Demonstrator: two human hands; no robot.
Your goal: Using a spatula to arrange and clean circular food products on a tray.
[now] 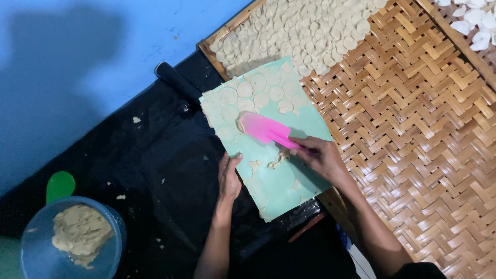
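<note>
Where the right hand (324,157) closes on a pink spatula (266,129), its long axis runs up-left from the grip, blade tip touching dough rounds (261,90) on the green mat (289,178). Left hand (229,178), nearer the mat's edge, presses it flat, holding nothing.

Your pink spatula (266,129) lies blade-first across the pale green sheet (289,175), its tip at a round of thin beige dough (243,124), while more cut dough circles (261,90) cover the sheet's far end and torn scraps (279,157) cling near its middle.
</note>
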